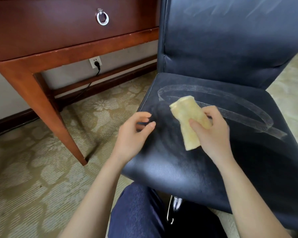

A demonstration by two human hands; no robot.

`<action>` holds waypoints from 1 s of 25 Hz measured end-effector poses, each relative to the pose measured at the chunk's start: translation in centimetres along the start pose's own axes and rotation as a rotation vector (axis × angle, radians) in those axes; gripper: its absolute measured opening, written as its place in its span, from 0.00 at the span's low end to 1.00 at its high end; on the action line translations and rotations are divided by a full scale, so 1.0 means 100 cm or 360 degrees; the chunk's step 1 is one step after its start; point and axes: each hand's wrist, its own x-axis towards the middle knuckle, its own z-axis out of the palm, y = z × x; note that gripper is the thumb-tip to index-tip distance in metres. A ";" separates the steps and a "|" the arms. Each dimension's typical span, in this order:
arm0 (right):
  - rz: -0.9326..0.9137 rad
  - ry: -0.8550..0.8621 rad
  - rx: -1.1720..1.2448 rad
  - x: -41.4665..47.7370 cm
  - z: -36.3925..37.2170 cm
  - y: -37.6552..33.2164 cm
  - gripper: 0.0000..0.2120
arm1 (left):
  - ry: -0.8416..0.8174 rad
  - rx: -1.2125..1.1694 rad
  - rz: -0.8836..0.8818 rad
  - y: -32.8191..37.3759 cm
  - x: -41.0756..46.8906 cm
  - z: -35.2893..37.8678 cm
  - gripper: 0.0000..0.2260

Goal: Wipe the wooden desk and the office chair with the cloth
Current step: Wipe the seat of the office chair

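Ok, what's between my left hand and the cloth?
Only bare dark chair seat; the head view shows nothing else between the left hand and the cloth, which the right hand grips.

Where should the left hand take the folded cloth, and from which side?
Pinch the cloth at its free far end, from the left. The right hand grips its middle, so that wider end juts clear over the chair seat, and the open left hand hovers on that side.

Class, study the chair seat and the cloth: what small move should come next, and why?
Probably press the folded yellow cloth, gripped in the right hand, down onto the dark blue leather chair seat and sweep over the pale looped streak that marks it.
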 end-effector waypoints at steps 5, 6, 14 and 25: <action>-0.0589 -0.0419 -0.1182 -0.002 0.027 0.020 0.17 | -0.0044 0.0821 -0.0171 -0.045 -0.020 0.004 0.25; -0.0680 -0.0494 -0.1241 -0.007 0.032 0.026 0.18 | -0.0048 0.0903 -0.0189 -0.051 -0.025 0.004 0.27; -0.0493 -0.0413 -0.1068 0.026 0.071 0.029 0.13 | -0.0414 0.1047 -0.0197 -0.065 -0.036 -0.016 0.51; -0.1205 -0.0823 -0.0916 -0.038 0.014 0.048 0.14 | -0.0465 0.1076 -0.0145 -0.075 -0.035 -0.021 0.58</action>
